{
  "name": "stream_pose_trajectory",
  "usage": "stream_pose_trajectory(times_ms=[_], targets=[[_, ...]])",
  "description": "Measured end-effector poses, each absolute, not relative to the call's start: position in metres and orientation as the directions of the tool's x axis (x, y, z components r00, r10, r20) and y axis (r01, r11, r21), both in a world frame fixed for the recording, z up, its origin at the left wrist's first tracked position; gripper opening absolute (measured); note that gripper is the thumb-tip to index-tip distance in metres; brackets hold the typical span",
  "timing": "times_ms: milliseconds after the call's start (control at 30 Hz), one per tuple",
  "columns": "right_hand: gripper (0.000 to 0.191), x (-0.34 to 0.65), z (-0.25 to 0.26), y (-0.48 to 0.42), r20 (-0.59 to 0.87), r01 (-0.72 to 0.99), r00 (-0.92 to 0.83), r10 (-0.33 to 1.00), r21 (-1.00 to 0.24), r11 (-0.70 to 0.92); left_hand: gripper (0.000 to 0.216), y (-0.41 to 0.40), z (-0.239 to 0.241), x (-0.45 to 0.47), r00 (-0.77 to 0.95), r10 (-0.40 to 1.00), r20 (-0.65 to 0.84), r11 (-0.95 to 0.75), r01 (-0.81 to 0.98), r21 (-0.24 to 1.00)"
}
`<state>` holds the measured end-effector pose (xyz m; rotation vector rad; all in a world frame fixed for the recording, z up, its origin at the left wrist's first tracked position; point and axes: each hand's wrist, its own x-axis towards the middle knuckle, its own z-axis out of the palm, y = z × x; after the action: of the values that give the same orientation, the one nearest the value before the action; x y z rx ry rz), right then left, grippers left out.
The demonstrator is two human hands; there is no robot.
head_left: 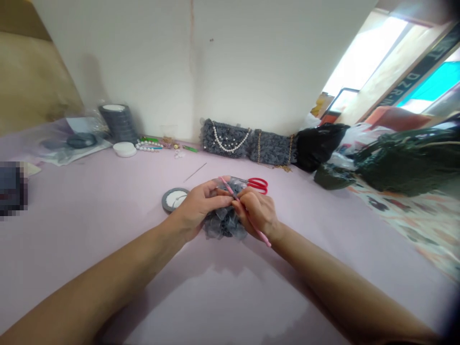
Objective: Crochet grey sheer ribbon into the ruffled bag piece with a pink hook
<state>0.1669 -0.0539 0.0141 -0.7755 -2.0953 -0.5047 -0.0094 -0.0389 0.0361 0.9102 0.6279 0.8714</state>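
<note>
A ruffled piece of grey ribbon crochet is held up over the table between both hands. My left hand is closed on its left side, fingers pinching the upper edge. In my right hand is a pink crochet hook, its handle slanting down to the right and its tip end by the left fingers. The hook's tip against the work is too small to make out. Just behind the hands lie scissors with red handles, blades partly hidden. A spool of grey ribbon rests beside my left hand.
A thin metal needle lies farther back. Two grey ruffled bags lean on the wall, near a black plastic bag. At the back left are stacked ribbon spools, a white disc and a bead string.
</note>
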Motion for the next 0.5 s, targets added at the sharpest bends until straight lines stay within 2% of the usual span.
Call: stream_pose_trajectory(times_ms=[133, 267, 500], targets=[[0.017, 0.172, 0.018, -0.055, 0.810, 0.565, -0.484, 0.330, 0.002, 0.825, 0.068, -0.033, 0.041, -0.020, 0.562, 0.820, -0.104, 0.324, -0.307, 0.895], [0.012, 0.176, 0.030, -0.058, 0.758, 0.511, -0.557, 0.338, -0.007, 0.859, 0.074, -0.026, 0.044, -0.029, 0.612, 0.778, -0.139, 0.333, -0.214, 0.918], [0.014, 0.180, 0.046, -0.062, 0.656, 0.459, -0.629, 0.416, -0.119, 0.881, 0.070, -0.016, 0.043, -0.039, 0.646, 0.744, -0.170, 0.341, -0.149, 0.928]])
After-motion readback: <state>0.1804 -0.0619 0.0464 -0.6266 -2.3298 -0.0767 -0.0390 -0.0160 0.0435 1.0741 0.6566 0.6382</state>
